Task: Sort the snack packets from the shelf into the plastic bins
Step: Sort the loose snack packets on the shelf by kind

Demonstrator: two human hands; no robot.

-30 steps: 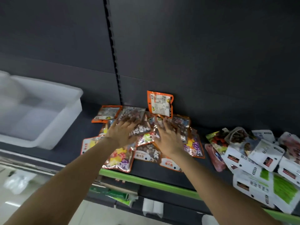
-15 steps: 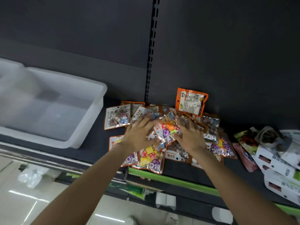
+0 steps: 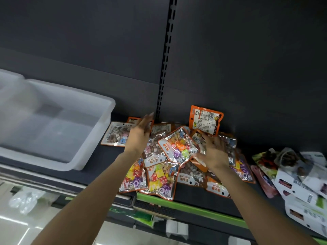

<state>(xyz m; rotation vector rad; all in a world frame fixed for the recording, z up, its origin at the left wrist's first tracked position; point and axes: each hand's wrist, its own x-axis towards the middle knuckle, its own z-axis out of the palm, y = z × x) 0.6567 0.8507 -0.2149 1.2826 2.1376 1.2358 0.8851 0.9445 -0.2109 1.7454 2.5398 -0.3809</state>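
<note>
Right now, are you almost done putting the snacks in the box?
Not nearly. The plastic bin looks empty. My right hand is lifting one colourful candy packet; my left hand hovers open. The pile of packets is unsorted on the shelf.

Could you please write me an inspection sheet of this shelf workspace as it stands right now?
Surface: dark shelf with a green front strip.
Job's things: translucent plastic bin at the left, nothing seen inside; pile of snack packets in the middle; orange packet leaning on the back panel.
Clutter: white and green packets heaped at the right.
Hands: left hand raised over the pile, fingers straight, holding nothing; right hand grips the clear candy packet, lifted at a tilt.
Cables: nothing seen.
Surroundings: dark back panel with a slotted upright; pale floor below.
</note>
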